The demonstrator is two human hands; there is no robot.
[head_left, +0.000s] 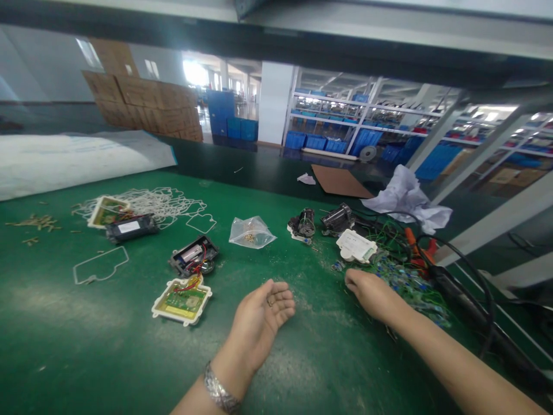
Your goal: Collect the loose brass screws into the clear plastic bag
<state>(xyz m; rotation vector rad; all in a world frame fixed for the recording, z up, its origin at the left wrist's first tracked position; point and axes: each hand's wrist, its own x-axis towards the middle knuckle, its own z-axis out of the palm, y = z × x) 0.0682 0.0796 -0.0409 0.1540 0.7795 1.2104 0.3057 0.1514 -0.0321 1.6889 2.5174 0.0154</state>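
My left hand (266, 314) is turned palm up with the fingers curled into a cup. Small brass-coloured pieces (271, 301) lie in it, too small to name surely. Beyond it rests a clear plastic bag (254, 235) with similar brass pieces inside. To its left lies a white-framed circuit board (182, 301), wired to an open black housing (195, 255). My right hand (367, 291) is closed at the fingertips beside a heap of small blue parts with green wires (406, 282); whatever it pinches is hidden. A white housing plate (356, 246) sits just past this hand.
Tangled white gaskets (164, 204), another circuit board (108, 211) and scattered brass-coloured pins (38, 222) occupy the left. Black housings (337, 219), orange-handled pliers (417, 248), a black cable (488, 288) and crumpled white paper (406, 196) are at right. Metal posts (488, 138) border that side.
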